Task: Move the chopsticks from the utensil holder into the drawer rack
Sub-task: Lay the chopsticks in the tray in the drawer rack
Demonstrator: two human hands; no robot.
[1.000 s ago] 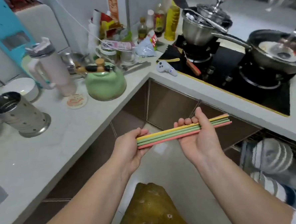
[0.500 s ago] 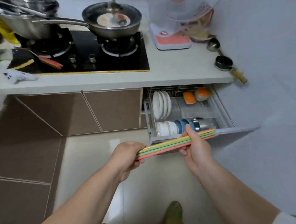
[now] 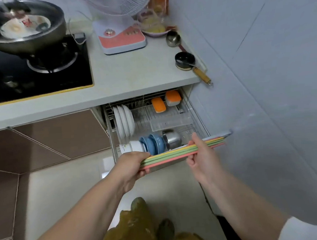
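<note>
A bundle of yellow, green and pink chopsticks (image 3: 174, 153) lies level between both hands, just over the front edge of the pulled-out drawer rack (image 3: 198, 124). My left hand (image 3: 130, 166) grips the bundle's left end. My right hand (image 3: 202, 154) holds it near the middle, thumb on top. The wire rack holds white plates (image 3: 123, 122), blue bowls (image 3: 152, 143), a steel cup (image 3: 171, 138), a clear plastic tray (image 3: 170, 122) and two orange items (image 3: 158, 105). The utensil holder is out of view.
Above the rack runs a pale counter (image 3: 129, 75) with a black hob (image 3: 40, 77), a dark pan (image 3: 22, 29), a pink-based fan (image 3: 121, 38), a steel ladle (image 3: 173, 38) and a black scoop (image 3: 184, 59). A grey wall (image 3: 262, 76) stands at the right. Brown cabinet doors (image 3: 53, 139) lie left.
The view has swung from the counter corner to the open drawer rack. Both hands carried the chopsticks right and forward, and the bundle now hangs over the rack's front edge.
</note>
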